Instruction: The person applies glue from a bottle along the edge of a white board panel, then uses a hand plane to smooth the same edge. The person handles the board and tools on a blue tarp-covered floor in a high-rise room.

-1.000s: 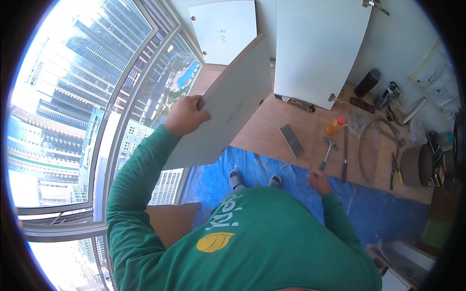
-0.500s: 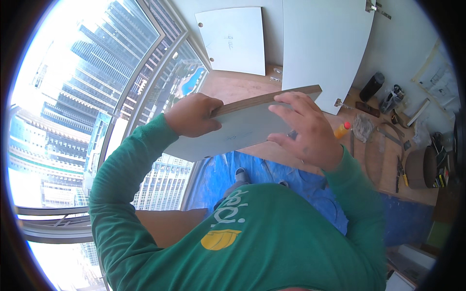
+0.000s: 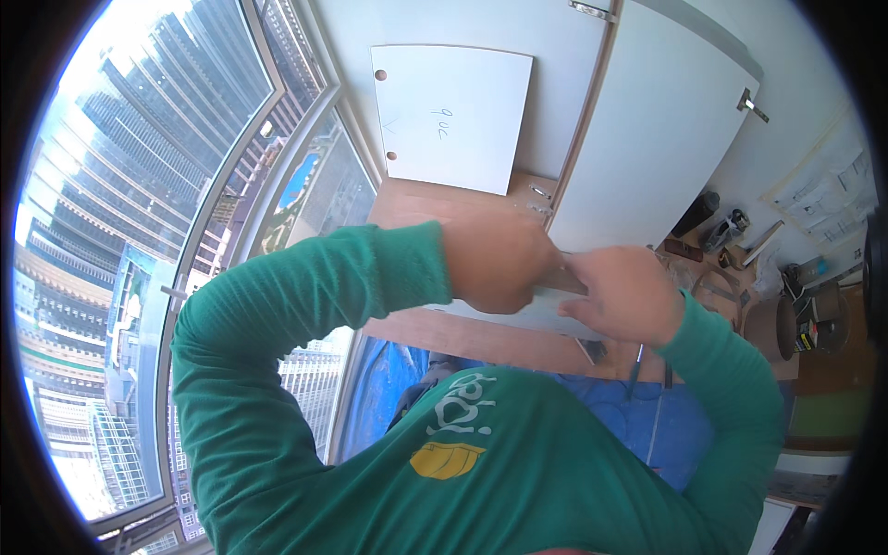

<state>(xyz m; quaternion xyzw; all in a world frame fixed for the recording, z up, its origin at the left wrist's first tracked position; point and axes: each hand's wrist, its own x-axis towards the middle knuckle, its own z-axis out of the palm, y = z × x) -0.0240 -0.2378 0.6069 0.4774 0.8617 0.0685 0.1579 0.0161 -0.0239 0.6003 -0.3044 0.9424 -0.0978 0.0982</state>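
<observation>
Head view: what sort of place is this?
Probably a room high in a tower, mid-renovation: tall buildings outside the window, blue plastic sheeting on the floor, and a propped white panel with two round holes.

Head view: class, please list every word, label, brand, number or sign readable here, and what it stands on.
White leaning panel: short dark handwriting, legible but not copied here.
Green sweatshirt: white chest lettering above a yellow emblem, also not copied.
Wall sheets: drawn or printed marks, too small to read.
Held board: mostly hidden; no writing shows.
</observation>
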